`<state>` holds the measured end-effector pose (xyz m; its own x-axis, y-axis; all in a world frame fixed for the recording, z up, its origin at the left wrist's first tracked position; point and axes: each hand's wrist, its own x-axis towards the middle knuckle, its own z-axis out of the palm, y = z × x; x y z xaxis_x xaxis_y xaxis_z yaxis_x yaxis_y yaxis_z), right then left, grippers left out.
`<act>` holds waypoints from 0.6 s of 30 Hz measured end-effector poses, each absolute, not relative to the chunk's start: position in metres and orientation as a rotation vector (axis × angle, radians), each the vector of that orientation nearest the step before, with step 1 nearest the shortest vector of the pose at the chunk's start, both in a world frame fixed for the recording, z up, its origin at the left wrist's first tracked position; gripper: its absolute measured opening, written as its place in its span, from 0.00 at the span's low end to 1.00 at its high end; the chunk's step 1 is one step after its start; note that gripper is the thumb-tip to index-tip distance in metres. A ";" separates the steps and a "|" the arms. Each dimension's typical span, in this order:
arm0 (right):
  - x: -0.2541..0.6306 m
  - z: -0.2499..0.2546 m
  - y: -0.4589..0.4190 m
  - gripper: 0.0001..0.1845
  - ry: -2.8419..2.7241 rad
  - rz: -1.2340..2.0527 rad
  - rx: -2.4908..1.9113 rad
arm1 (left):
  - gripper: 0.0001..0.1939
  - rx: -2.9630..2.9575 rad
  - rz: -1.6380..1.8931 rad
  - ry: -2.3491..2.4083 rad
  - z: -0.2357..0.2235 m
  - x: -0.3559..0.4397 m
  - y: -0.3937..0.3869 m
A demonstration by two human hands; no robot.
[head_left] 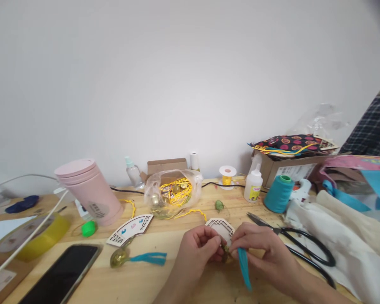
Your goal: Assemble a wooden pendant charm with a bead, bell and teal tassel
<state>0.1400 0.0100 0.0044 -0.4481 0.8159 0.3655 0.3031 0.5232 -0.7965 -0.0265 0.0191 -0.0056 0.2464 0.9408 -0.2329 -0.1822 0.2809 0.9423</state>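
Observation:
My left hand (196, 249) pinches a small brass-coloured bell (225, 256), which its fingers partly cover. My right hand (262, 249) is closed on a turquoise thread tassel (244, 270), whose loose end hangs below the fingers. The right fingertips meet the bell's edge; the join between bell and tassel is hidden. Just behind both hands lies a pale wooden ornament (221, 228) with a cut lattice rim and a yellow cord (196, 212). To the left rests a fan-shaped wooden ornament (131, 230) with a round brass bell (118, 257) and a turquoise tassel (150, 258).
Black-handled scissors (299, 242) lie beside my right hand. Behind stand a glue bottle (253, 185), a turquoise thread cone (279, 194) and a bag of bells and cords (174, 192). Leftward are a pink tumbler (91, 192), a phone (61, 274) and a yellow tape roll (47, 240).

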 end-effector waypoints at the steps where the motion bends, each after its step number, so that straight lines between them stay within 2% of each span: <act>1: 0.140 0.004 0.011 0.08 -1.984 0.841 -0.922 | 0.06 0.983 0.961 1.025 -0.005 -0.026 0.019; 9: 0.137 -0.003 0.015 0.08 -1.870 0.839 -1.252 | 0.05 1.114 0.969 1.079 -0.003 -0.023 0.019; 18: 0.130 -0.003 0.013 0.09 -1.752 1.131 -1.329 | 0.06 1.305 0.898 1.131 0.000 -0.025 0.013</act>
<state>0.1300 0.0128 -0.0025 -0.2696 0.9630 0.0006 0.3959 0.1114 -0.9115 -0.0251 0.0128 -0.0002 0.2479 0.9616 -0.1180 0.1029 0.0950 0.9901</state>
